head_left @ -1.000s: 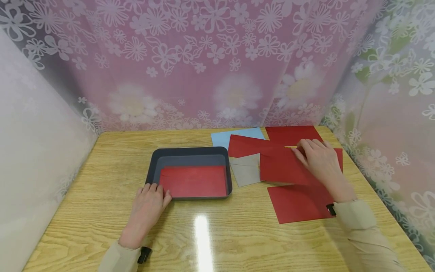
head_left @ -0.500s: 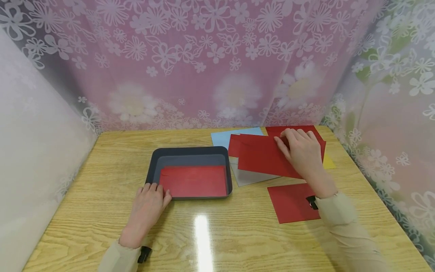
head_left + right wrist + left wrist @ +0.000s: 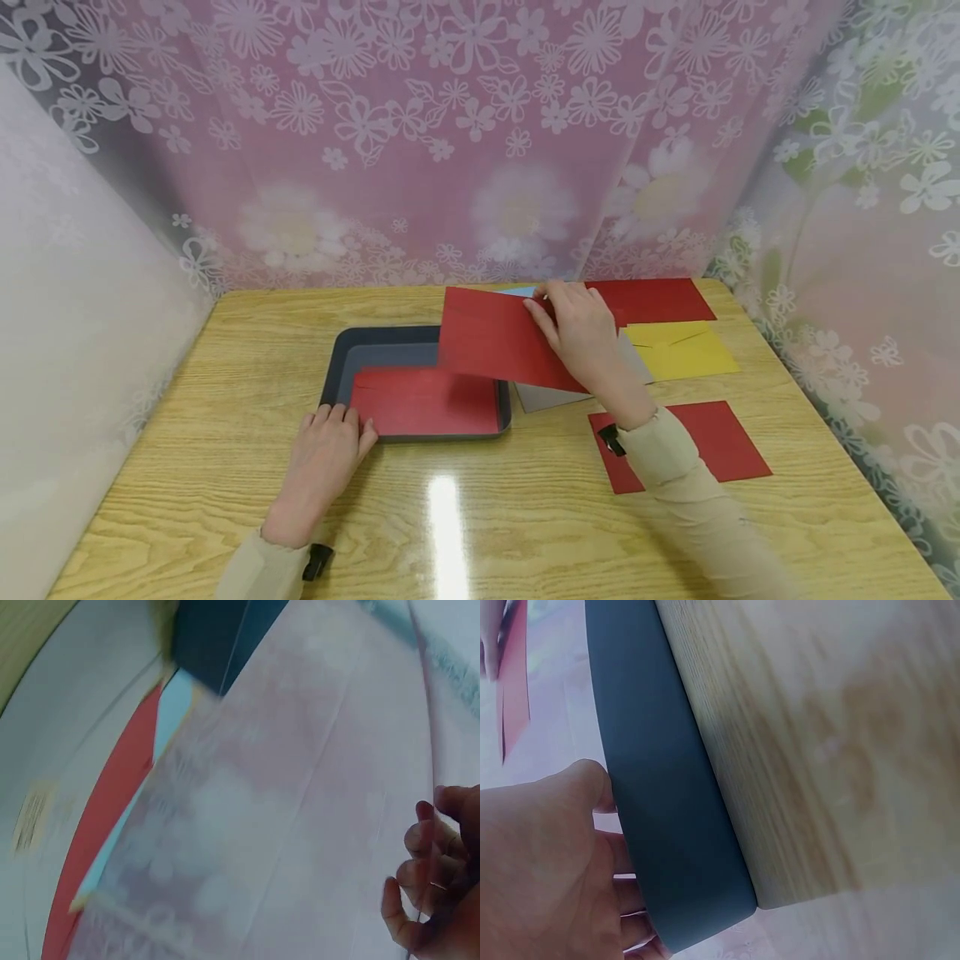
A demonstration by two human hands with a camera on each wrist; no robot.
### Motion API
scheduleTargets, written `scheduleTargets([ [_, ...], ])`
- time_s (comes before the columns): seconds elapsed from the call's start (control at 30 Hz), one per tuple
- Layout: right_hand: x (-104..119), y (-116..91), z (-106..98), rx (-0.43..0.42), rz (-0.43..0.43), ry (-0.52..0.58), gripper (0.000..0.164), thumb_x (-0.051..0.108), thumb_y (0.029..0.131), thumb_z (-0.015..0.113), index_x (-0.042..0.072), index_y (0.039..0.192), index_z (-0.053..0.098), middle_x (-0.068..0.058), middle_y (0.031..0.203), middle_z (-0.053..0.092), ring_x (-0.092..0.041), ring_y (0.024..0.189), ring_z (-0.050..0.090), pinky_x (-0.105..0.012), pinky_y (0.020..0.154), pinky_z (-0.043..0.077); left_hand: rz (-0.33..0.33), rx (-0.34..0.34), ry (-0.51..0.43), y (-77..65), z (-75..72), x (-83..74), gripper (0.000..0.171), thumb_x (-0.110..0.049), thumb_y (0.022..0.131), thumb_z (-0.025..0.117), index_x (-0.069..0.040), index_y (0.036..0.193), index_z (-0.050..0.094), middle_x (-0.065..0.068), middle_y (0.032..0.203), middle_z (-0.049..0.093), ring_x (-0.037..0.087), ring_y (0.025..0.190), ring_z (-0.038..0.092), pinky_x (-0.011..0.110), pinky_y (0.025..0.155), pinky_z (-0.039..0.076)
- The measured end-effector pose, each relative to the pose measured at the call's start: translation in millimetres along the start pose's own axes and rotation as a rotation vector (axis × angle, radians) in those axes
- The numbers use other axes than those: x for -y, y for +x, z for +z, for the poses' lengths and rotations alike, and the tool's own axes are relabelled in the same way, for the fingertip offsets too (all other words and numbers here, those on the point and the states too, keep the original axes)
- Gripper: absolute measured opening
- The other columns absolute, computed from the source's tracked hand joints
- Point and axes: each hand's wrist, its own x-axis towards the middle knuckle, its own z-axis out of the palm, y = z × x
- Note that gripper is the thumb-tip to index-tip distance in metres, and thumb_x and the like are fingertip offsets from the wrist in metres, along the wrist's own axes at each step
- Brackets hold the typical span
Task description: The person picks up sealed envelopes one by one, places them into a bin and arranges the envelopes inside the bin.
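Observation:
A dark grey rectangular tray sits on the table with a red envelope lying flat inside. My left hand holds the tray at its near left corner; in the left wrist view the fingertips pass behind the tray's wall. My right hand pinches another red envelope by its upper edge, thumb on the near face. That envelope is raised and tilted, its left end over the tray's right side. From the right wrist it shows nearly edge-on, between thumb and fingers.
Right of the tray lie a grey envelope, partly covered, a yellow envelope and a red envelope at the back. A sliver of a light blue envelope shows. Another red envelope lies nearer. Floral curtains border the table.
My right hand has lifted the red envelope from the right-hand pile and carried it left to the tray's edge, uncovering the yellow envelope. The left hand has stayed at the tray corner.

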Motion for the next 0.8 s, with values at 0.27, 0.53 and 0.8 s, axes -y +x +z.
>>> scheduleTargets([
  [0.27,37.7,5.3,28.7,0.116,-0.041,0.179,0.016,-0.001,0.101,0.053,-0.004,0.116,0.057,-0.016,0.104,0.063,-0.029,0.089,0.060,-0.039,0.080,0.053,-0.018,0.039,-0.004,-0.3,-1.6,-0.3,0.039,-0.020,0.086,0.062,-0.013,0.060,0.035,0.004,0.057,0.037,0.025,0.054,0.037,0.038,0.055,0.037],
  [0.53,59.0,3.5,50.0,0.179,-0.092,0.211,0.034,-0.015,0.095,0.046,-0.006,0.127,0.054,-0.016,0.108,0.059,-0.027,0.097,0.058,-0.036,0.085,0.052,-0.016,0.030,-0.007,-0.4,-3.3,-1.2,0.040,-0.020,0.085,0.063,-0.013,0.059,0.033,0.003,0.057,0.036,0.024,0.054,0.035,0.037,0.054,0.035],
  [0.8,65.4,-12.5,68.9,0.395,-0.128,0.160,0.060,-0.022,0.079,0.058,0.003,0.134,0.054,-0.011,0.114,0.059,-0.027,0.104,0.058,-0.035,0.089,0.051,-0.028,0.036,-0.008,-0.3,-2.6,-1.5,0.037,-0.019,0.084,0.063,-0.012,0.059,0.037,0.002,0.057,0.036,0.025,0.054,0.037,0.037,0.055,0.034],
])
